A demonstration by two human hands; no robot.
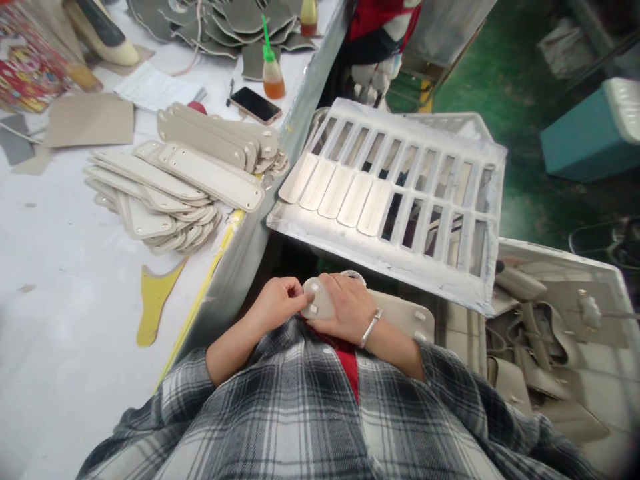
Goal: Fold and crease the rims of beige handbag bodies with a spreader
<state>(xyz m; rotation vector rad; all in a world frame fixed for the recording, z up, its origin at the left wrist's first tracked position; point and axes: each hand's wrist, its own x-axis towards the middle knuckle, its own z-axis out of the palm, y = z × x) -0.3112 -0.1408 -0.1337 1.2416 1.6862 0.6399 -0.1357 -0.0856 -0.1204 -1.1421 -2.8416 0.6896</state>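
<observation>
Close to my chest, my right hand (350, 310) is wrapped around a cream strap piece (320, 301) with small tabs on it. My left hand (277, 303) pinches the rounded end of the same piece with fingertips together. The strap runs to the right under my right wrist, which wears a silver bangle (370, 328). In front of my hands lies a white slotted rack (400, 193) with several cream strips (340, 190) laid in its left slots.
A pile of cream straps (185, 180) sits on the white table (60, 267) to the left, with a phone (254, 105), an orange glue bottle (273, 75) and a yellow template (155, 303). A white crate (575, 333) of beige parts stands at right. Another person stands behind the rack.
</observation>
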